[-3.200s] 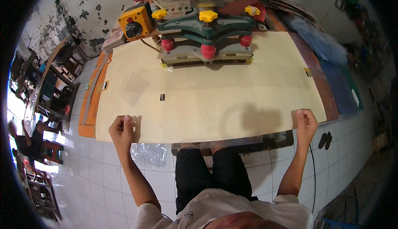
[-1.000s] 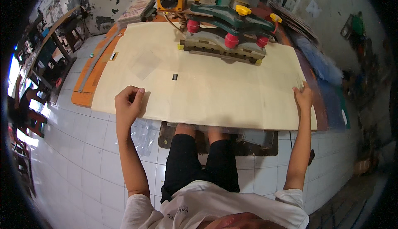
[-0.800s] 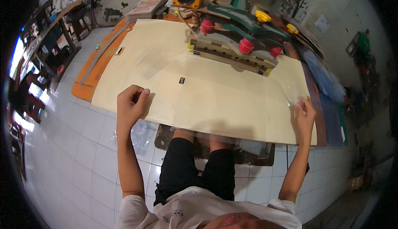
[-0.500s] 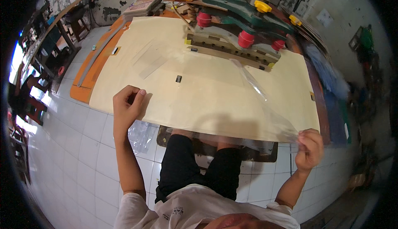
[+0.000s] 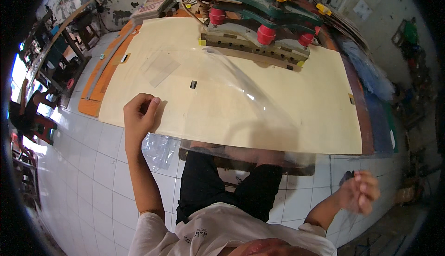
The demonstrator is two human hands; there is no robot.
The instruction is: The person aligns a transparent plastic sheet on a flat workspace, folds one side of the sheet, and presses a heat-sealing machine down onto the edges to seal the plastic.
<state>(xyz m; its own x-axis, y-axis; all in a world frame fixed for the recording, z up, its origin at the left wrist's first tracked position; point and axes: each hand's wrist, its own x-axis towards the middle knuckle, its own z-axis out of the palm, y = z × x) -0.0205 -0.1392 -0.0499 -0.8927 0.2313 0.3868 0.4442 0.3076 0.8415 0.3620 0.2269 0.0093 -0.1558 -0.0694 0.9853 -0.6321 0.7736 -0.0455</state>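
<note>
My left hand (image 5: 141, 113) rests at the near left edge of a large cream board (image 5: 320, 117), its fingers curled and nothing visible in them. A sheet of clear plastic film (image 5: 250, 96) lies over the board's middle, one edge lifted in a shiny curl, its near side hanging over the board's front edge. Off the table at the lower right is my right hand (image 5: 360, 192), smeared by motion, with fingers bent. Faint clear plastic (image 5: 351, 219) trails below it. Beyond the film stands a green press head (image 5: 259, 10) with red knobs and a long metal bar.
A small clear rectangle of plastic (image 5: 160, 70) and a dark small block (image 5: 193, 84) are on the board. A metal ruler (image 5: 99, 77) lies at the left table edge. Crumpled clear bags (image 5: 160, 151) lie below the left hand. Bluish plastic sheets (image 5: 371, 73) sit at the right.
My right hand has moved right and down, away from the board's near right corner. The film's curled edge has shifted left. My left hand stays nearly in place.
</note>
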